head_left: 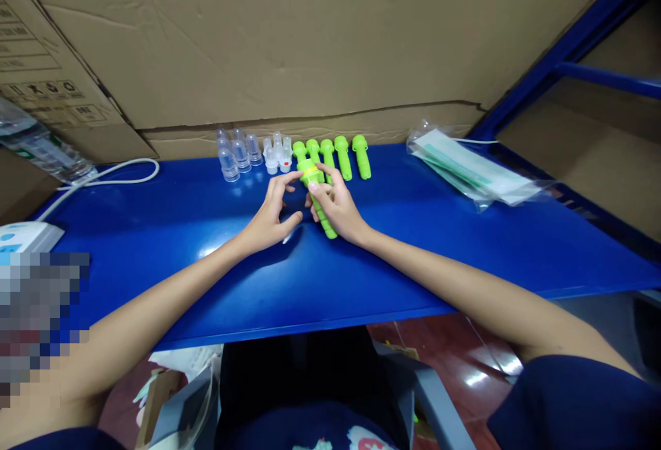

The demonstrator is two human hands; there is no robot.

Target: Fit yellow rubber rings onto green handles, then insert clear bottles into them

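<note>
Held at a tilt above the blue table is a lime-green, flashlight-shaped plastic piece (324, 219) with a yellow ring near its wide head. My right hand (338, 209) is closed around its upper body, thumb across the front. My left hand (275, 215) is open, thumb and fingers apart, its index fingertip at the head's left side; whether it touches is unclear. Behind my hands stand several similar green pieces (343, 159) in a row. Left of them are small whitish translucent caps (272, 161), one with a red mark, and several clear plastic domed cylinders (228, 164).
The blue table (248, 292) backs onto a cardboard wall (310, 37). A clear bag with flat white and green items (475, 168) lies right. At left are a plastic bottle (51, 154), a white cable (129, 164) and a power strip (36, 235). A blue frame (547, 78) rises right.
</note>
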